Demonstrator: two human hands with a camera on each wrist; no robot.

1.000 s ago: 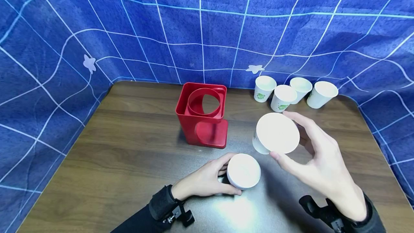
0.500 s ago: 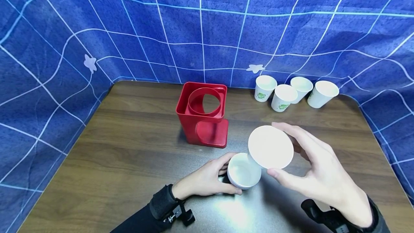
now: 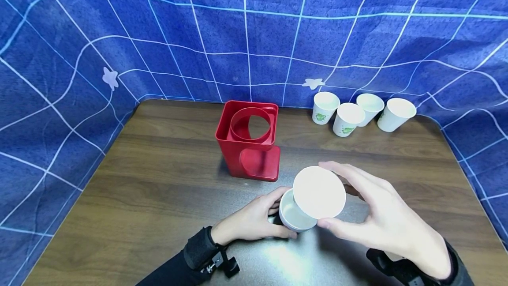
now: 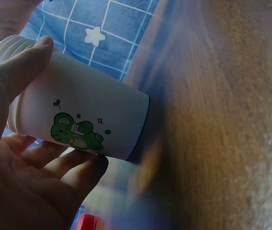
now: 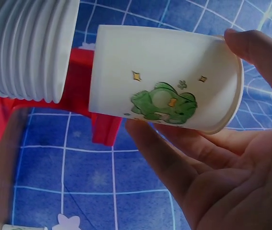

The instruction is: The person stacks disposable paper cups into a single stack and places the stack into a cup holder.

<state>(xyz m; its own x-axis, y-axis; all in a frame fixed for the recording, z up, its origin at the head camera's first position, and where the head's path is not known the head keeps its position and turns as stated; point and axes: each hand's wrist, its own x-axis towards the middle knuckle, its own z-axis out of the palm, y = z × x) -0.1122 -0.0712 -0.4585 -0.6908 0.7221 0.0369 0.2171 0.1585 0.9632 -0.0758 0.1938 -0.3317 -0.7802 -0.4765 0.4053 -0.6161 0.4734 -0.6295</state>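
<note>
My left hand (image 3: pixel 282 212) grips a stack of nested white paper cups (image 3: pixel 291 218) standing on the brown table (image 3: pixel 158 189); in the left wrist view my thumb lies over the green-frog-printed outer cup (image 4: pixel 83 112) and my fingers curl under it. My right hand (image 3: pixel 323 194) holds a single white cup (image 3: pixel 313 186), mouth up, just above the stack's right rim and partly covering it. In the right wrist view that frog-printed cup (image 5: pixel 164 91) has its base close beside the stack's layered rims (image 5: pixel 30 45). A red plastic cup holder (image 3: pixel 248 142) stands behind the hands.
Several loose white cups (image 3: pixel 347 119) stand in a row at the table's back right. A blue gridded cloth (image 3: pixel 254 34) hangs behind and around the table. Bare table surface lies to the left of the red holder.
My right hand has carried the single cup down and to the left, from beside the red holder to just over the stack. The left hand and the stack have stayed put.
</note>
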